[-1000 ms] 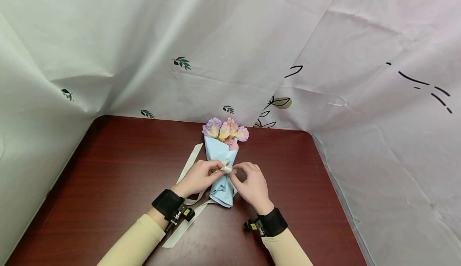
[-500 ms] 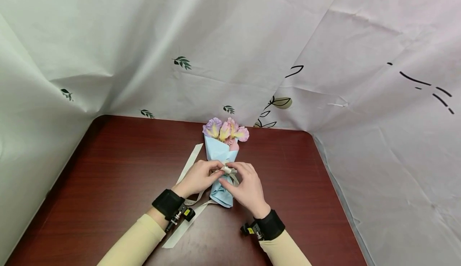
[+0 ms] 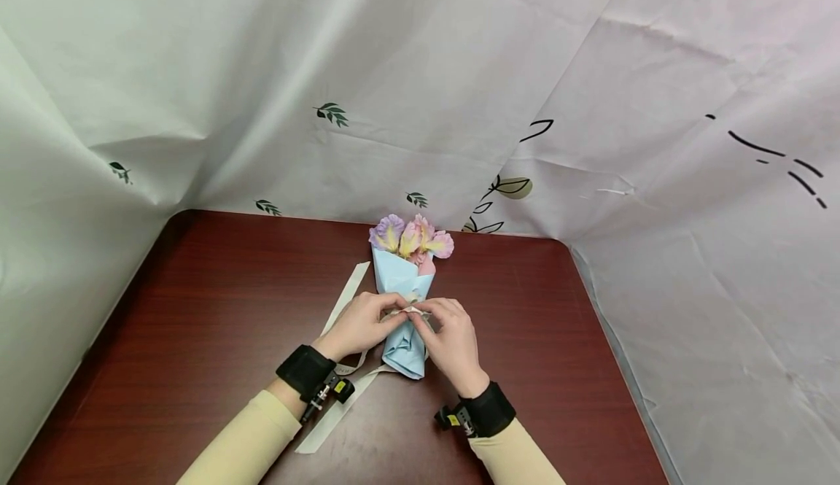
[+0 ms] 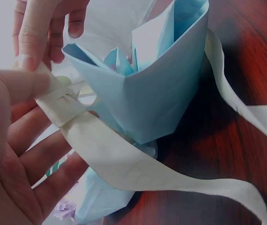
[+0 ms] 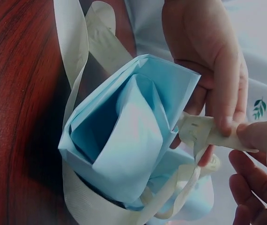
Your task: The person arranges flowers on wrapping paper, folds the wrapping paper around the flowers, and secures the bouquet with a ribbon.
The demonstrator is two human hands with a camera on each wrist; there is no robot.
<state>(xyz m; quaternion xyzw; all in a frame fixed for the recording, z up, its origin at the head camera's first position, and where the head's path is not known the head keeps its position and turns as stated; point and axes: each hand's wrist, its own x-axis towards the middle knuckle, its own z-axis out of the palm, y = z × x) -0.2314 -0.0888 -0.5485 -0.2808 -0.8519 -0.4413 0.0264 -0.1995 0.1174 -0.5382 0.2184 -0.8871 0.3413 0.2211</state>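
Observation:
A small bouquet wrapped in light blue paper (image 3: 396, 272) lies on the table, its purple, pink and yellow flowers (image 3: 420, 238) at the far end. A cream ribbon (image 4: 110, 152) goes round its narrow middle. My left hand (image 3: 359, 324) pinches the ribbon at the front of the wrap between thumb and index finger. Opposite it, my right hand (image 3: 456, 339) pinches the same folded stretch of ribbon, thumb against fingers, the fingertips of both hands nearly meeting. In the right wrist view, the open paper bottom (image 5: 119, 136) faces the camera, and a ribbon loop hangs below the fingers.
One loose ribbon tail stretches up left of the bouquet; another runs toward the table's front. The dark red wooden table (image 3: 216, 310) ends at a pale leaf-printed cloth (image 3: 394, 106) behind and at the sides. Black wrist straps (image 3: 307, 373) with small cameras sit on both forearms.
My right hand let the ribbon's right end go, shifted slightly left and pinches the ribbon near the knot. The bow-like fold has flattened between the fingers. My left hand has stayed in place.

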